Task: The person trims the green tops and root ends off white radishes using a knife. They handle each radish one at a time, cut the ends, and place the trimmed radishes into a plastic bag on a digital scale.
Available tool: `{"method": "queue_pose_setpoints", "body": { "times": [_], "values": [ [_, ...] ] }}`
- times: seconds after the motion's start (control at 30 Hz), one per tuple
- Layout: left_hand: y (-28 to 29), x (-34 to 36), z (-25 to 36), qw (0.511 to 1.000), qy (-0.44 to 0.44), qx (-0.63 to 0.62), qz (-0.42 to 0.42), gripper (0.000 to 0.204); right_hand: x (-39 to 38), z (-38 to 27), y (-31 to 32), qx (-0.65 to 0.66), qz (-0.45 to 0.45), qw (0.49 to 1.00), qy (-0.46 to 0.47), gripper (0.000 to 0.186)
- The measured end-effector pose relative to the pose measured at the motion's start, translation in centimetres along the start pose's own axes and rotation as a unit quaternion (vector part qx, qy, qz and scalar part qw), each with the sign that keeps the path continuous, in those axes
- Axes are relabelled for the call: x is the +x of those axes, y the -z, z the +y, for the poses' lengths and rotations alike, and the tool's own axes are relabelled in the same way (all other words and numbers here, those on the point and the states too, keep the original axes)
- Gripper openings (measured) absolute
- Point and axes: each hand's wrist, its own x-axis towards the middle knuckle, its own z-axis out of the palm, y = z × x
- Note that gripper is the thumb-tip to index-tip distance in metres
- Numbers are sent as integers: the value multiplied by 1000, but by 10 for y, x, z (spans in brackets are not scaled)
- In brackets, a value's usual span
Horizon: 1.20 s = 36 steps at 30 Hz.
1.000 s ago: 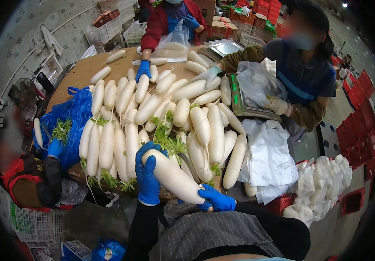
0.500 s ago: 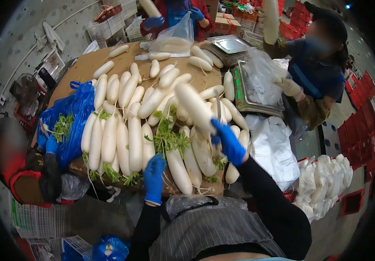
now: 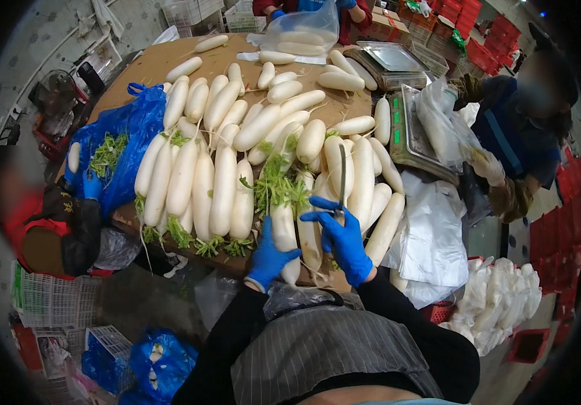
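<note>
White radishes point(image 3: 223, 196) lie heaped across the table in front of me, several with green leaf stubs at their near ends. My left hand point(image 3: 270, 255), in a blue glove, is wrapped round the lower part of a white radish point(image 3: 284, 228) at the table's near edge. Leafy green tops point(image 3: 278, 185) rise from that radish's far end. In my right hand point(image 3: 344, 241), also blue-gloved, is a knife point(image 3: 342, 172) with its blade pointing up and away. Some fingers of this hand are stretched out while the handle stays in its grip.
Left of the heap sits a blue plastic bag point(image 3: 132, 115) with cut leaves, beside a co-worker's gloved hands. At right are a scale point(image 3: 408, 138), white plastic bags point(image 3: 432, 250) and another co-worker. A third person handles a clear bag point(image 3: 304, 30) at the far side.
The radish raised by my right hand is no longer in it; the knife still is. My left hand has moved right and closed on a leafy radish. The whole view has shifted.
</note>
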Motion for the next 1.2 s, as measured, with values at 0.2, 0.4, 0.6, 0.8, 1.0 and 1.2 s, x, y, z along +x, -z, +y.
{"method": "queue_pose_setpoints", "body": {
  "times": [0.2, 0.4, 0.6, 0.8, 1.0, 1.2],
  "values": [
    [56, -20, 78, 868, 93, -461, -159, 88, -30, -1, 35, -39, 74, 996, -1, 16],
    [59, -10, 116, 847, 139, -477, -187, 71, -22, -8, 51, -162, -12, 986, 31, 16],
    [69, -28, 136, 993, 18, -99, -67, 78, 7, -39, 42, -446, -133, 851, 244, 26],
    [72, -40, 139, 999, 2, 18, -42, 83, 19, -42, 29, -571, -116, 753, 306, 26],
    [77, -47, 135, 999, -2, 29, -17, 81, 20, -38, 28, -551, -117, 780, 272, 27],
    [96, -49, 124, 998, -33, -26, 43, 72, 14, -12, 65, -488, -79, 865, 82, 29]
  ]
}}
